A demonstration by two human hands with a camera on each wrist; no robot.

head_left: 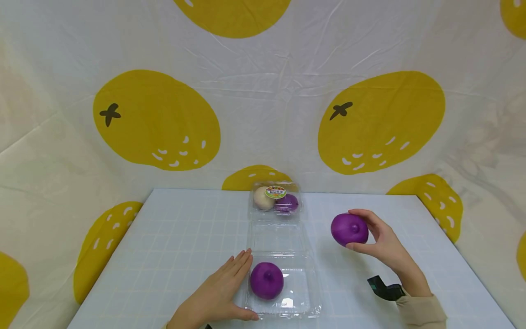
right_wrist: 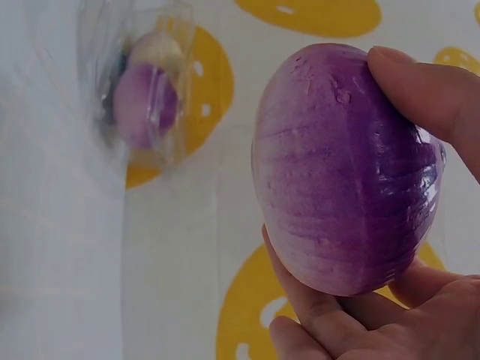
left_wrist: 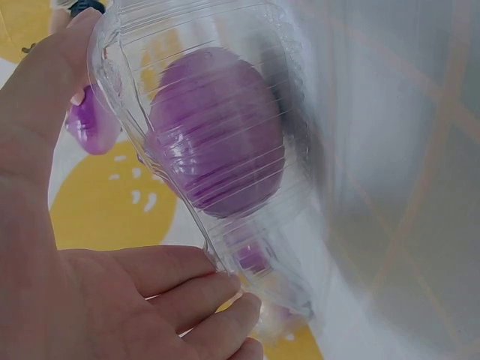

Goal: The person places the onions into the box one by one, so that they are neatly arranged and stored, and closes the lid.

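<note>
My right hand (head_left: 382, 240) holds a purple onion (head_left: 349, 229) above the right side of the table, thumb on one side and fingers on the other. In the right wrist view this onion (right_wrist: 345, 169) looks smooth and shiny. A clear plastic clamshell box (head_left: 302, 306) lies with its lid (head_left: 276, 236) folded back, away from me. Another purple onion (head_left: 267, 281) sits in its left part, knob up. My left hand (head_left: 219, 290) rests along the box's left edge, fingers extended and thumb near the front corner. In the left wrist view, fingertips touch the rim (left_wrist: 191, 217).
At the table's back edge stands a clear plastic box (head_left: 297, 189) with an oval label (head_left: 276, 192). Inside are a pale round item (head_left: 263, 199) and a purple one (head_left: 287, 204). A white curtain (head_left: 271, 114) with yellow fruit prints hangs behind the table (head_left: 181, 233).
</note>
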